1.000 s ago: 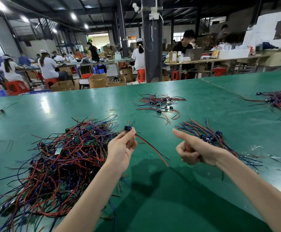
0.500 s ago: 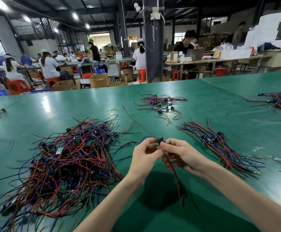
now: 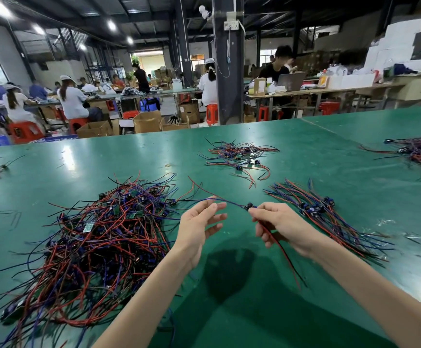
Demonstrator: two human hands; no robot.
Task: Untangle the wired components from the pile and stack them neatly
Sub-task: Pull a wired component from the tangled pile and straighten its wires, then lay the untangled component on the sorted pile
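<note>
Thin wires [image 3: 225,201]; glossy green table [image 3: 330,156]

Under the tangled pile [image 3: 89,247], the lower layers of wire and small boards are buried, and no single lead can be traced through it. The pile's near-left strands run off the picture's lower edge. Far right of the pile, another bundle [image 3: 420,151] is cut by the right edge. The right hand [image 3: 282,227] covers most of the small dark component [image 3: 249,206] in its grip, so its shape cannot be told. The left hand [image 3: 199,222] hides where its fingertips meet the blue wire [image 3: 232,202]. Labels on the pile's boards are too small to read.
</note>
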